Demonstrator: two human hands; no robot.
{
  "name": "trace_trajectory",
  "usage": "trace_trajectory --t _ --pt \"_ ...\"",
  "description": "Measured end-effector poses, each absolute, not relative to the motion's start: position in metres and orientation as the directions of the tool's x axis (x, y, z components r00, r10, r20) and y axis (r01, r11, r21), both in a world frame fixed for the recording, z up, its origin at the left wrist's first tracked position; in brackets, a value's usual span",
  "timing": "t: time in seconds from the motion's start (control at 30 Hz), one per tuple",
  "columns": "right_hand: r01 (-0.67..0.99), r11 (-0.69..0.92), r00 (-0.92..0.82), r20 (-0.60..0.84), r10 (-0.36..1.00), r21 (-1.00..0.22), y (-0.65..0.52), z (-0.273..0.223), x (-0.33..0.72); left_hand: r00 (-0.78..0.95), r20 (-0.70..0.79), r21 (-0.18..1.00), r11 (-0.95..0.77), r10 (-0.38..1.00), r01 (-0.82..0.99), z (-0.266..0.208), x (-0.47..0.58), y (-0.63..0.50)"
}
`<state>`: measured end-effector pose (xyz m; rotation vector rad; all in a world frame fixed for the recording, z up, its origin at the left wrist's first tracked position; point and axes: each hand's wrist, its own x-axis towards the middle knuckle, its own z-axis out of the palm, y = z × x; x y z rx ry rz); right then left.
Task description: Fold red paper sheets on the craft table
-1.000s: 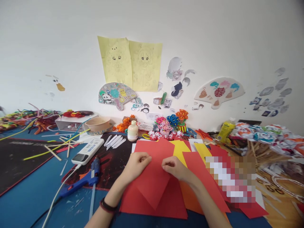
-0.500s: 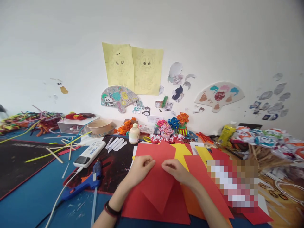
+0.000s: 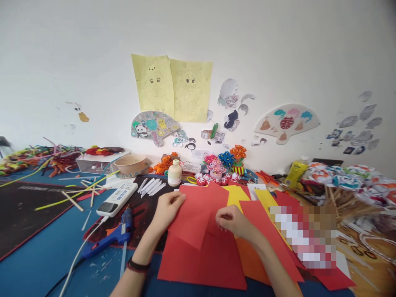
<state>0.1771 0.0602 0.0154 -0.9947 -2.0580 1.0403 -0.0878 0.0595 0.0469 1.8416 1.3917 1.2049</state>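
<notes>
My left hand (image 3: pixel 169 208) is closed on the left edge of a red paper sheet (image 3: pixel 192 218), thumb on top. That sheet is tilted above a larger red sheet (image 3: pixel 201 264) lying on the table. My right hand (image 3: pixel 233 222) is over the red paper, to the right of the raised sheet. Its fingers are curled in, and I cannot make out whether anything is between them. Yellow paper (image 3: pixel 238 196), an orange sheet (image 3: pixel 255 264) and another red sheet (image 3: pixel 269 243) lie overlapping under and beside my right arm.
Left of the paper are a blue hot glue gun (image 3: pixel 108 239), a white power bank (image 3: pixel 117 200) with a cable, and wooden sticks (image 3: pixel 72 201). Behind stand a cream bottle (image 3: pixel 175 173), white paper strips (image 3: pixel 151 187) and pipe-cleaner flowers (image 3: pixel 227 161). A yellow bottle (image 3: pixel 296 172) is at right.
My left hand has moved left and slightly up, taking the red sheet with it. My right hand has shifted slightly right and down, away from the sheet.
</notes>
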Motion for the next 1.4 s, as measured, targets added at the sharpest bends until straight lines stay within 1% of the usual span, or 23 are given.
trace_trajectory --t 0.1,0.2,0.3,0.37,0.5,0.6,0.67,0.77,0.83,0.87,0.93,1.03,1.1,1.13,1.2,1.27,1.3,1.33,1.4 --pt "0.387 0.379 -0.427 0.201 0.882 -0.841 0.065 0.011 0.178 -0.086 0.38 0.863 -0.32 0.921 0.391 0.047 -0.098 0.062" --pt "0.283 0.31 -0.393 0.185 0.901 -0.908 0.065 0.01 0.171 -0.145 0.384 0.887 -0.32 0.912 0.333 0.044 -0.098 0.064" --pt "0.146 0.276 -0.465 0.181 0.867 -0.95 0.059 0.016 0.161 -0.141 0.337 0.909 -0.283 0.931 0.304 0.037 -0.091 0.066" --pt "0.094 0.273 -0.5 0.192 0.845 -0.957 0.055 0.019 0.156 -0.12 0.314 0.921 -0.271 0.942 0.28 0.033 -0.087 0.066" --pt "0.094 0.274 -0.473 0.2 0.858 -0.957 0.054 0.015 0.152 -0.094 0.284 0.938 -0.256 0.954 0.236 0.031 -0.079 0.065" --pt "0.098 0.28 -0.382 0.224 0.897 -0.955 0.058 0.01 0.151 -0.088 0.307 0.911 -0.266 0.948 0.315 0.031 -0.071 0.062" --pt "0.098 0.321 -0.302 0.279 0.911 -0.942 0.06 0.01 0.152 -0.027 0.322 0.865 -0.282 0.946 0.414 0.029 -0.064 0.06" --pt "0.186 0.441 -0.245 0.393 0.886 -0.878 0.061 0.013 0.156 0.111 0.294 0.768 -0.304 0.949 0.563 0.026 -0.053 0.055" --pt "0.261 0.487 -0.245 0.431 0.868 -0.833 0.062 0.015 0.16 0.117 0.358 0.699 -0.349 0.927 0.624 0.027 -0.049 0.05" --pt "0.291 0.476 -0.242 0.418 0.876 -0.83 0.062 0.014 0.162 0.113 0.411 0.676 -0.386 0.904 0.627 0.03 -0.049 0.047" --pt "0.308 0.394 -0.233 0.333 0.914 -0.866 0.063 0.013 0.164 0.164 0.485 0.674 -0.486 0.859 0.556 0.037 -0.051 0.043" --pt "0.2 0.218 -0.27 0.16 0.95 -0.955 0.062 0.011 0.164 0.326 0.495 0.741 -0.587 0.806 0.326 0.049 -0.058 0.037" --pt "0.109 0.092 -0.326 0.052 0.944 -0.99 0.06 0.012 0.164 0.363 0.498 0.763 -0.597 0.788 0.249 0.054 -0.059 0.035" --pt "0.082 0.037 -0.352 0.005 0.936 -0.996 0.059 0.013 0.164 0.353 0.5 0.761 -0.595 0.791 0.258 0.055 -0.058 0.034" --pt "0.06 -0.024 -0.375 -0.044 0.926 -0.998 0.056 0.016 0.165 0.277 0.498 0.742 -0.569 0.822 0.354 0.054 -0.055 0.034" --pt "0.058 0.001 -0.378 -0.021 0.925 -0.998 0.055 0.02 0.166 0.155 0.491 0.731 -0.503 0.857 0.462 0.051 -0.051 0.035" --pt "0.056 0.023 -0.381 0.0 0.925 -0.998 0.055 0.021 0.167 0.099 0.48 0.74 -0.463 0.872 0.489 0.049 -0.049 0.037" --pt "0.05 0.043 -0.386 0.021 0.922 -0.998 0.055 0.022 0.168 0.051 0.46 0.761 -0.423 0.887 0.492 0.046 -0.049 0.039" --pt "0.042 0.071 -0.39 0.049 0.919 -0.997 0.055 0.024 0.171 0.004 0.382 0.829 -0.345 0.924 0.44 0.039 -0.05 0.044"
